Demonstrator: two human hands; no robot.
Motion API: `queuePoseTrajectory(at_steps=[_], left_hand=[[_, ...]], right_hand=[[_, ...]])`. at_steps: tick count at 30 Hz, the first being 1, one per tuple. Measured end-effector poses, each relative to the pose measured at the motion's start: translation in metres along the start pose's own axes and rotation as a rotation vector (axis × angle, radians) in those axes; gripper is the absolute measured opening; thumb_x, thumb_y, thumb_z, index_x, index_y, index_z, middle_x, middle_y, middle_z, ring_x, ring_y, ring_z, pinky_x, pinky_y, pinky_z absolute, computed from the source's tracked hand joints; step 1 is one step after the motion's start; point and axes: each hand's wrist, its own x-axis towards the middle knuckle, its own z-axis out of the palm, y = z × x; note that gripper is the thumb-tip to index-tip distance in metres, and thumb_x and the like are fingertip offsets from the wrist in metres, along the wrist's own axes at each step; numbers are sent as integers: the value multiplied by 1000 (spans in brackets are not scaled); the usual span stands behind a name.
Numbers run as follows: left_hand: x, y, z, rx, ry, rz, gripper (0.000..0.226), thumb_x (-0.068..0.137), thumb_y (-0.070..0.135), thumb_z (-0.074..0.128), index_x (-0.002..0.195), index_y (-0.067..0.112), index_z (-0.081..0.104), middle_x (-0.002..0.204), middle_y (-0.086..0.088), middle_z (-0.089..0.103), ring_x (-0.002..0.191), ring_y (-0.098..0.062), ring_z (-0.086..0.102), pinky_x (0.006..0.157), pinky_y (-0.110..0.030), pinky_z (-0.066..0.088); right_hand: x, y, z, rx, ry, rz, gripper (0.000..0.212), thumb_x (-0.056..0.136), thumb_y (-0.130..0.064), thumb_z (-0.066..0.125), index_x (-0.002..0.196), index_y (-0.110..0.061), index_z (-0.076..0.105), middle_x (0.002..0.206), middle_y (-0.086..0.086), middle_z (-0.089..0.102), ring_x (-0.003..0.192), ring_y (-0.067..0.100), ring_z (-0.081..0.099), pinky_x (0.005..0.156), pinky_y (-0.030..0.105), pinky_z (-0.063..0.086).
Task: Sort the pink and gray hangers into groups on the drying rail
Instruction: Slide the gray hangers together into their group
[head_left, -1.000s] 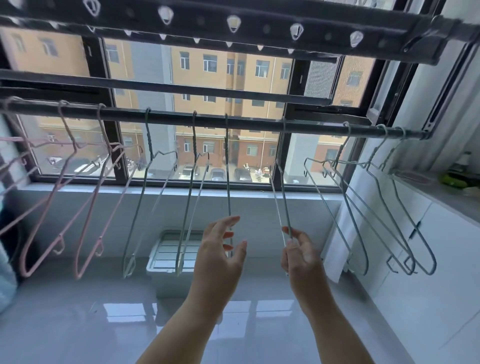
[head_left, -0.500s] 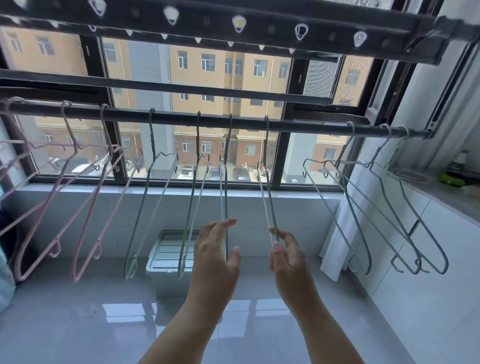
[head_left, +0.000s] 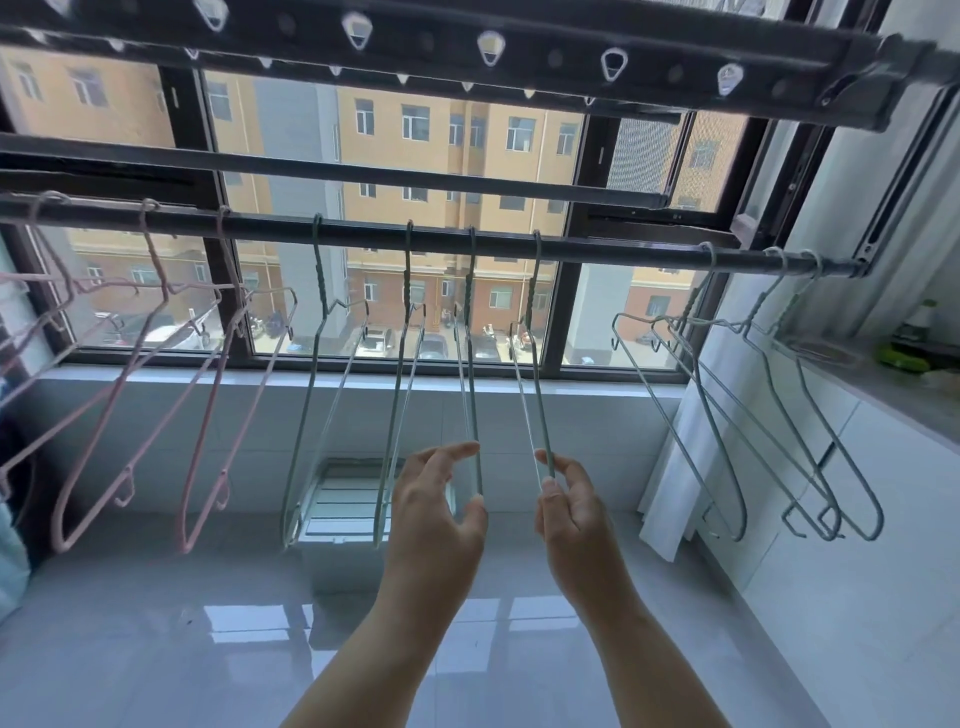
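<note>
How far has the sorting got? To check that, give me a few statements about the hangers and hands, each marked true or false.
1. The pink hangers hang at the left end of the drying rail. True.
2. The right hand pinches a pink hanger. False: it pinches a gray hanger.
3. Three gray hangers hang together near the rail's right end. True.
4. The left hand hangs away from every hanger. False: it holds the lower end of the neighbouring gray hanger.

Bare left hand (head_left: 439, 512) and bare right hand (head_left: 569, 512) showing slim fingers, nails looking short. Left forearm (head_left: 384, 639), right forearm (head_left: 639, 649) showing uncovered down to lower frame edge. Finer detail reading too blurred to tell.
</note>
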Motion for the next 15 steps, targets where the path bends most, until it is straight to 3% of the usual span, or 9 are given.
queuePoseTrajectory(at_steps=[7, 12, 15], left_hand=[[-1, 1, -2, 4, 0, 8, 44, 78, 3, 60, 110, 32, 53, 109, 9, 52, 100, -6, 46, 80, -8, 27], [-2, 4, -3, -1, -15, 21, 43, 79, 5, 60, 111, 34, 52, 112, 10, 51, 104, -5, 46, 88, -16, 32], [-2, 7, -2, 1, -19, 62, 43, 80, 6, 60, 111, 34, 52, 111, 12, 53, 102, -2, 47, 82, -7, 35]], right_hand=[[-1, 2, 1, -2, -8, 2, 28, 95, -11, 36, 115, -21, 51, 51, -7, 38, 42, 4, 33, 47, 19, 31], [-5, 2, 4, 69, -61, 18, 27, 96, -10, 35, 115, -21, 50, 49, -9, 37, 41, 2, 35, 44, 13, 33], [-7, 2, 5, 120, -97, 29, 26, 96, -10, 36, 115, -22, 49, 47, -9, 39, 43, 1, 37, 47, 13, 35]])
